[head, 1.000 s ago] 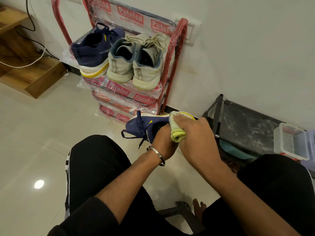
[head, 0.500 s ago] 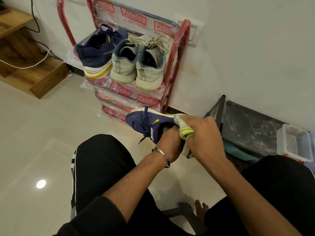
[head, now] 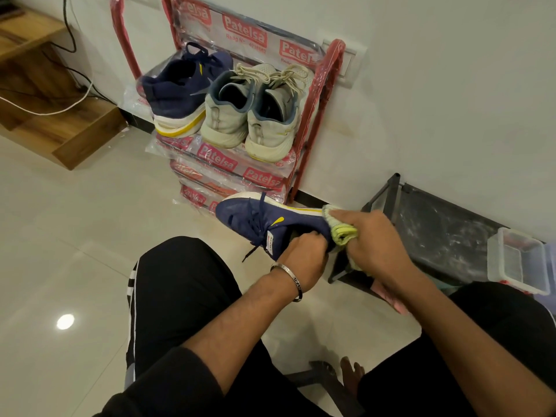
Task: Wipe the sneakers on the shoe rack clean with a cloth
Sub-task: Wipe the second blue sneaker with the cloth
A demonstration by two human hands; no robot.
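While the left hand (head: 304, 254) grips the navy sneaker (head: 264, 221) only at its collar, a hard push from the cloth (head: 340, 225) could twist the shoe loose and drop it to the floor (head: 75, 236). The right hand (head: 373, 242) has its fingers curled around the bunched yellow-green cloth, pressing it on the heel end, probably at the sole edge (the contact itself is hidden). Three more sneakers wait on the red shoe rack (head: 319, 115) beyond.
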